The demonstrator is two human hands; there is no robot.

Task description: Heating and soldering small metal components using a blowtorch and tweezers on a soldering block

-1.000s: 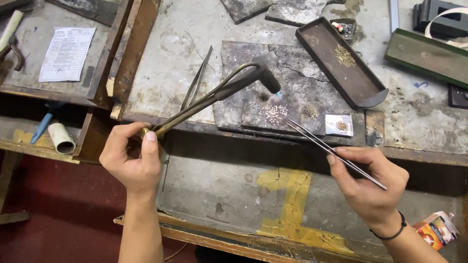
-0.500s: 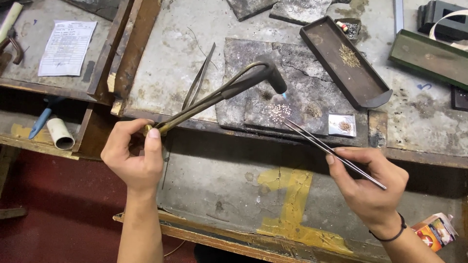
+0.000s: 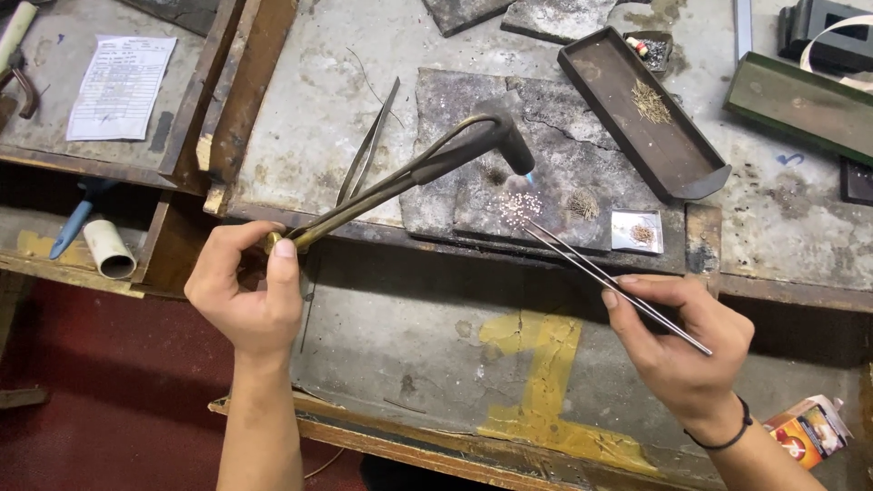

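Left hand [image 3: 247,295] fingers clenched round the torch [image 3: 414,173] stem, nozzle over the slab [image 3: 546,150]; right hand [image 3: 677,341] fingers pinch tweezers [image 3: 611,285], tips at the bead cluster [image 3: 518,205] (glowing pale). Heating seems under way; the next nudge calls for steady tips. Spare tweezers [image 3: 371,136], tray [image 3: 641,109] and small dish [image 3: 637,232] crowd the desk [image 3: 300,118]

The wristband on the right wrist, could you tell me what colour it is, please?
The wristband is black, a thin band; the head view shows it best.

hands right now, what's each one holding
Left hand: closed on the end of the brass torch.
Right hand: closed on the long tweezers, tips at the small shiny pieces on the block.
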